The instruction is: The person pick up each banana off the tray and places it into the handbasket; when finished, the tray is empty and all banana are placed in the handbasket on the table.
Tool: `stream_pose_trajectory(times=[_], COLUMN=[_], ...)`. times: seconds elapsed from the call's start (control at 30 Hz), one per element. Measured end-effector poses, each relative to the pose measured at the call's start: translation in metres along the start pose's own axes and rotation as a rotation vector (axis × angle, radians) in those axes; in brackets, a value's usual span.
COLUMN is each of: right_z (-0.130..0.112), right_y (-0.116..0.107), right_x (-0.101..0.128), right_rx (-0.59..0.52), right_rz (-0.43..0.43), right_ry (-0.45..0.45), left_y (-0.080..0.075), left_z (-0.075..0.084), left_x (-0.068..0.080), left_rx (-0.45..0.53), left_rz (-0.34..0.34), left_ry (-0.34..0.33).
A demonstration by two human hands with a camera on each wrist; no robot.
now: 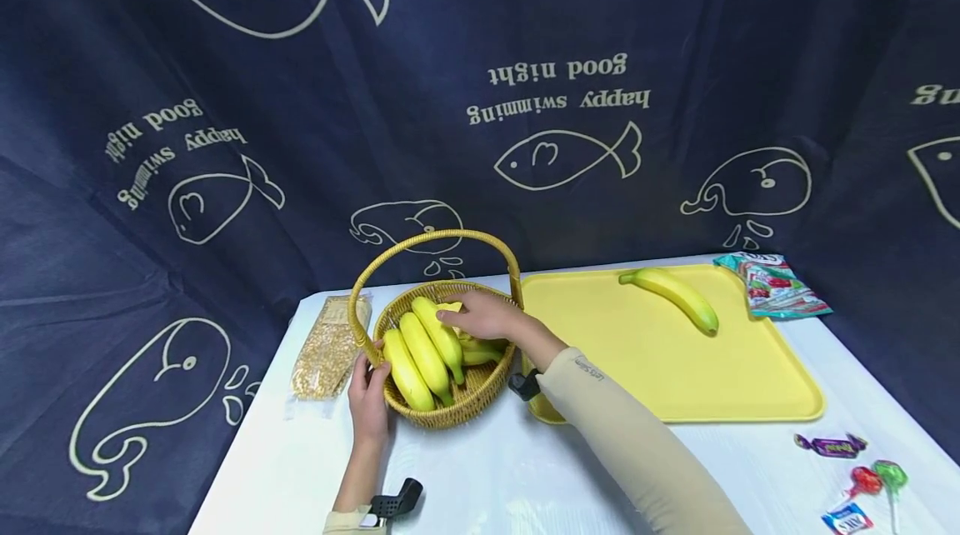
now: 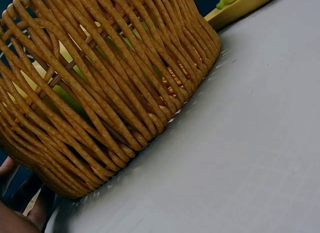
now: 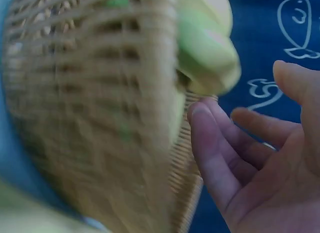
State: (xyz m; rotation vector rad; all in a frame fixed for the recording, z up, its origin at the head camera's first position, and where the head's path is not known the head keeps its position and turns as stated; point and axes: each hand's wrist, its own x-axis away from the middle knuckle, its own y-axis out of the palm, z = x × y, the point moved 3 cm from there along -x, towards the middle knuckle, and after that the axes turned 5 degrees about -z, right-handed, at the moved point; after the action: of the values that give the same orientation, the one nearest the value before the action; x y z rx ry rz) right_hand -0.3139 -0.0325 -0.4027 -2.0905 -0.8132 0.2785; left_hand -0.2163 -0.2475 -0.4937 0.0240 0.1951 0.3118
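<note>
A woven wicker basket point(image 1: 480, 397) with a tall arched handle point(image 1: 431, 239) stands on the table's left half, holding several yellow bananas point(image 1: 422, 349). My left hand point(image 1: 369, 402) grips the basket's left side by the foot of the handle; part of its fingers shows at the lower left of the left wrist view. Over the basket's far right rim reaches my right hand point(image 1: 487, 317), close above the bananas. In the right wrist view its fingers point(image 3: 212, 153) are loosely bent with nothing between them and the thumb, beside a banana end point(image 3: 210, 58).
Right of the basket lies a yellow tray point(image 1: 600, 352) with one banana point(image 1: 678, 295) on it. A candy bag point(image 1: 776, 285) overlaps its far right corner. Nearer lie a purple wrapped candy point(image 1: 831, 446), lollipops point(image 1: 866, 481) and a blue packet point(image 1: 847, 518). A bag of kernels point(image 1: 327, 352) lies left of the basket.
</note>
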Motion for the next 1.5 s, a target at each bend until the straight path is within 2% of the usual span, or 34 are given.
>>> stream_pose_trajectory(times=[0.17, 0.3, 0.43, 0.53, 0.67, 0.83, 0.97, 1.07, 1.13, 1.27, 1.5], right_z=[0.004, 0.021, 0.053, 0.085, 0.129, 0.182, 0.223, 0.245, 0.254, 0.262, 0.269], right_y=[-0.024, -0.047, -0.071, -0.087, -0.109, -0.135, -0.140, -0.137, -0.132, -0.124, -0.112], right_x=[0.033, 0.064, 0.094, 0.115, 0.143, 0.168, 0.183, 0.191, 0.192, 0.193, 0.192], right_rx=[0.064, 0.050, 0.017, 0.053, 0.167, 0.250, 0.298, 0.349, 0.385, 0.409, 0.420], right_rz=[0.020, 0.042, 0.104, 0.179, 0.296, 0.417, 0.390, 0.332, 0.303, 0.261, 0.280], right_ry=[-0.118, -0.191, -0.181, -0.114, 0.008, 0.199, 0.385, 0.484, 0.510, 0.508, 0.456], left_y=[-0.002, 0.000, 0.001, 0.002, 0.002, 0.000, 0.001, 0.002, 0.002, 0.002, 0.001], left_z=[-0.015, 0.000, 0.013, 0.012, 0.013, 0.015, 0.015, 0.014, 0.014, 0.015, 0.014], left_x=[-0.005, 0.002, 0.007, 0.007, 0.007, 0.007, 0.007, 0.006, 0.006, 0.005, 0.007], left_rx=[-0.012, -0.017, -0.013, -0.021, -0.050, -0.048, -0.031, -0.031, -0.025, -0.030, -0.031], left_rz=[0.023, 0.011, -0.006, -0.012, -0.010, 0.006, 0.005, -0.002, 0.000, 0.000, -0.004], left_ry=[0.022, 0.023, 0.018, 0.020, 0.016, 0.025, 0.032, 0.037, 0.043, 0.041, 0.022])
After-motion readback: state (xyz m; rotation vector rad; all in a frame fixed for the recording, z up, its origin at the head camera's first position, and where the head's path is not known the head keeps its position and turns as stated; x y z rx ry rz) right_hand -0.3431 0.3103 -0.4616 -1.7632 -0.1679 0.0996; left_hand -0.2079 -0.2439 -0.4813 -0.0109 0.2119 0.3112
